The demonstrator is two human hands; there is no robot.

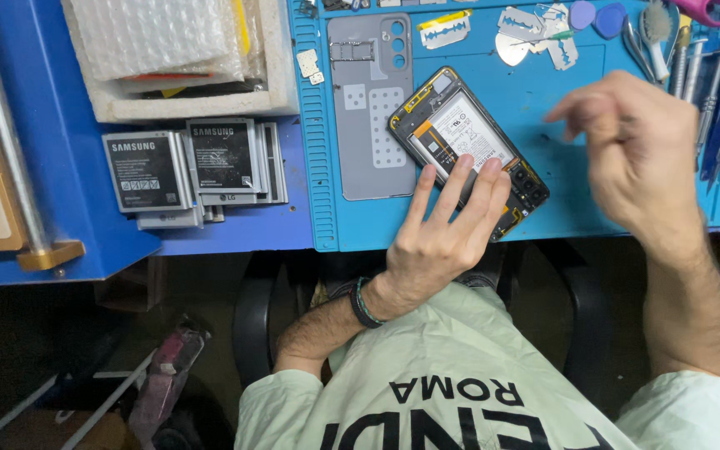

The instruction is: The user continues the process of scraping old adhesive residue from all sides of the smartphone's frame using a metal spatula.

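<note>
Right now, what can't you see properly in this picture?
Head view:
- Right hand: blurred, so whether it holds anything is unclear.
- Opened phone: its lower edge is hidden under the left hand.
- Tools at top right: cut off by the picture edge.
- Small metal parts: too small to identify.

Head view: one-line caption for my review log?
Left hand pins an opened black smartphone on the blue work mat; blurred right hand hovers above.
</note>
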